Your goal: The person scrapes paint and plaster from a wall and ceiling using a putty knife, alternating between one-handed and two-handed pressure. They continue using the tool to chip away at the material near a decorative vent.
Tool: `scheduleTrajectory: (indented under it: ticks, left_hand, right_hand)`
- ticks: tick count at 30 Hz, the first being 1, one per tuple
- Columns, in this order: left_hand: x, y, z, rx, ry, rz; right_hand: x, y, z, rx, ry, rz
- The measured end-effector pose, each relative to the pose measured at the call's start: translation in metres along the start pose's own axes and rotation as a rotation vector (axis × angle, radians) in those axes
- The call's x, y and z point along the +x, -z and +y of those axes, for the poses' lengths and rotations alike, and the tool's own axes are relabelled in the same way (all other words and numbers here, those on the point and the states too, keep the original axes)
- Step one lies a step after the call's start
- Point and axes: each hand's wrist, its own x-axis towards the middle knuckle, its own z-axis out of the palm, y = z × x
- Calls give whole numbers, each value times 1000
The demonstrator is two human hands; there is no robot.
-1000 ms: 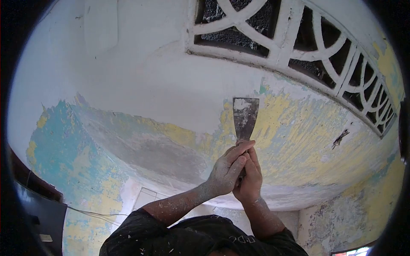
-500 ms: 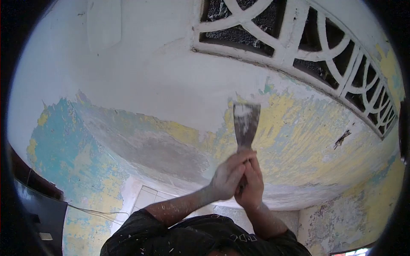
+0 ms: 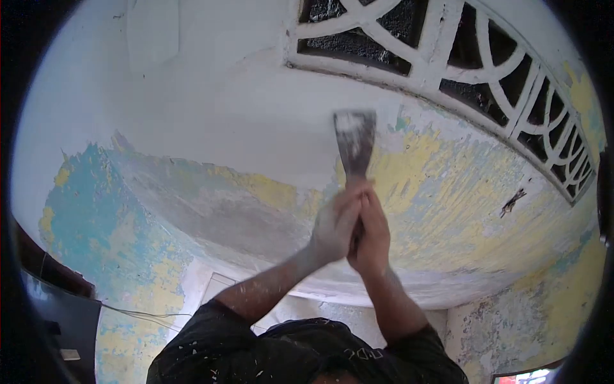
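A broad-bladed paint scraper [image 3: 355, 142] points up the wall, its metal blade smeared with white and slightly blurred by motion. Both hands are wrapped round its handle, which is mostly hidden. My left hand [image 3: 334, 224] closes on it from the left, and my right hand [image 3: 374, 233] grips from the right, pressed against the left. The blade overlaps the border between smooth white paint [image 3: 256, 121] and the scraped yellow and blue patch [image 3: 416, 173]. White flecks dot my forearms and dark sleeves.
White lattice vent blocks [image 3: 435, 57] run across the upper right wall. Wires [image 3: 513, 202] poke out below them. A bare grey patch [image 3: 249, 227] lies left of my hands. At lower left stands a dark cabinet-like object [image 3: 64, 326] beside a loose cable [image 3: 144, 313].
Both hands and the scraper have moved up the wall and slightly left. The blade has gone from the yellow patch's upper edge onto the white paint.
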Motion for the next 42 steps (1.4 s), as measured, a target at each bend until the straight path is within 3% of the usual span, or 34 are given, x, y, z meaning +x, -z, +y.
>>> scheduleTrajectory:
  ticks: [2,3,4,6,7,9,10,12,13,14,16,22,24,26,28,29,30,32,34,35,36,38,39,41,42]
  left_hand:
    - [24,14,32,30,-80,41]
    - [26,16,23,100,-235,15]
    - [16,14,21,98,-240,12]
    - [-8,8,17,81,-168,-100]
    - [-11,7,17,81,-173,-104]
    - [-17,1,21,72,-52,-223]
    - [-14,-2,25,68,-49,-225]
    - [0,-5,33,68,-96,-252]
    - [3,-7,35,69,-104,-257]
    - [6,-8,37,68,-90,-249]
    - [12,-10,40,68,-79,-250]
    - [43,-10,59,194,-38,-321]
    - [51,-7,76,566,1,-451]
    - [51,-8,69,659,-46,-413]
    - [52,-16,59,713,-912,-116]
    - [63,-27,67,667,-1070,-132]
    - [77,-40,67,663,-1068,-132]
    - [103,-60,67,512,-1150,-226]
    - [123,-63,61,560,-1108,-272]
    - [128,-65,62,610,-1067,-322]
    - [129,-71,64,611,-1069,-319]
    - [131,-85,70,524,-1111,-176]
    - [130,-92,72,529,-1112,-173]
    - [128,-105,73,404,-1085,-66]
    - [130,-108,73,410,-1084,-64]
  right_hand:
    - [21,-24,-23,97,-129,-68]
    - [19,-20,-17,63,-93,-74]
    - [5,-16,-14,62,-87,-74]
    - [-20,-4,-8,-730,186,-40]
    - [-26,-3,-8,-730,192,-37]
    - [-38,-3,-10,210,-115,107]
    - [-36,1,-9,209,-115,112]
    - [-20,9,-12,-749,474,-44]
    - [-14,9,-20,-956,628,-43]
    - [-15,9,-28,-957,638,-38]
    - [-18,10,-37,55,-44,-14]
    - [-8,23,-65,-182,-47,70]
    - [-8,26,-78,-213,-26,111]
    - [-7,39,-89,-299,30,71]
    - [-5,37,-93,-338,-2,123]
    - [-4,36,-88,-165,65,223]
    - [-3,34,-84,7,130,323]
    - [-10,26,-103,39,71,435]
    - [-12,43,-118,52,82,27]
    - [-14,34,-122,91,149,155]
    - [-12,40,-116,90,149,152]
    - [-4,51,-101,20,478,93]
    - [1,48,-98,22,476,87]
    - [14,34,-95,-65,873,436]
    - [15,33,-99,-62,870,432]
